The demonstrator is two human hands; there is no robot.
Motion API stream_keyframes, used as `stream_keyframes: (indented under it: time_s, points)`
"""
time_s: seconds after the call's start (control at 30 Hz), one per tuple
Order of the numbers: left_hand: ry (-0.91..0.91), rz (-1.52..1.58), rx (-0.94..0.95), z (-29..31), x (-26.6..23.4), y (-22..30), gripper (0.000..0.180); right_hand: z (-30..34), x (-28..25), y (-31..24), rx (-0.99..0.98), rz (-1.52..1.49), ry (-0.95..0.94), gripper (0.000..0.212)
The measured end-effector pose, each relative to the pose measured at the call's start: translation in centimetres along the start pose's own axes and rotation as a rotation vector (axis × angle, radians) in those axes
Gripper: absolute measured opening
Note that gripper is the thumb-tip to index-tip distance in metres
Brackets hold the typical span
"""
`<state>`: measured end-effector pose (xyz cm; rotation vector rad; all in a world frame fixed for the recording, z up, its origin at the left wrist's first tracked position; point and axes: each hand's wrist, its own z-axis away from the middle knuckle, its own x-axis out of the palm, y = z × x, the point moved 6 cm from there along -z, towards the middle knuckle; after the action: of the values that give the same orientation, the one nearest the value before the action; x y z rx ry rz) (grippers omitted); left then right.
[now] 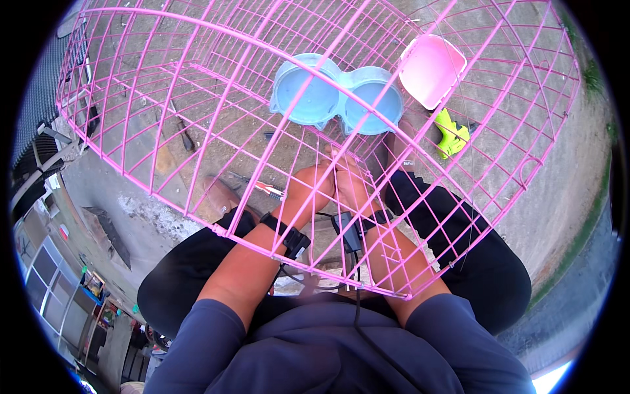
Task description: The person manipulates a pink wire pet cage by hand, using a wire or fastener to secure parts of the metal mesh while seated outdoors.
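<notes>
A large pink wire cage (226, 233) stretches over my legs and forearms, and its bars cross in front of both hands. My left hand (315, 182) and my right hand (349, 176) are close together beneath the wires, fingers closed near the cage's lower bars. What they pinch is hidden by the bars and by the hands themselves. Just beyond my hands is a light blue double bowl (341, 85), seen through the wires. A pink tray (433, 71) with a white rim sits to its right.
Beside my right foot lies a bright yellow-green object (453, 134), its kind unclear. A tool with a red-and-white handle (270, 190) is left of my hands. Farther left, a dark-handled tool (186, 136) lies on the ground. A dark cable (357, 299) runs from my wrist devices.
</notes>
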<state>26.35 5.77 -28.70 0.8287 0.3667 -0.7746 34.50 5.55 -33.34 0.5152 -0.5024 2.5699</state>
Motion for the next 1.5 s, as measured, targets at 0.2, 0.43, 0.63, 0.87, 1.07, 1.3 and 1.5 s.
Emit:
stream_keyframes:
  time_s: [0.2, 0.43, 0.63, 0.87, 1.07, 1.3, 1.5]
  points:
    - [-0.244, 0.231, -0.025, -1.5, -0.1, -5.3, 0.043, -0.3, -1.1, -0.1, -0.073, 0.158, 0.013, 0.014]
    - [-0.199, 0.814, -0.342, -1.3, -2.8, -4.2, 0.032, -0.3, -0.6, -0.2, -0.069, 0.126, 0.046, 0.012]
    - [-0.199, 0.999, -0.348, -1.8, 0.4, -3.4, 0.025, -0.9, -1.1, 0.6, -0.036, 0.078, 0.022, 0.014]
    - [-0.19, 1.006, -0.376, -1.9, 1.0, -3.5, 0.024, -0.9, -1.0, 0.8, -0.022, 0.108, -0.016, 0.018]
    - [-0.158, 1.087, -0.413, -2.1, 1.7, -3.6, 0.025, -1.5, -1.9, 1.1, -0.023, 0.127, -0.017, 0.019]
    - [-0.03, 0.917, -0.357, -2.1, 0.4, -2.6, 0.022, -0.1, -1.9, 0.3, -0.158, 0.231, 0.101, 0.013]
    - [0.026, 0.809, -0.308, -2.8, 0.7, -3.0, 0.021, -0.5, -3.4, 0.8, -0.102, 0.467, 0.163, 0.022]
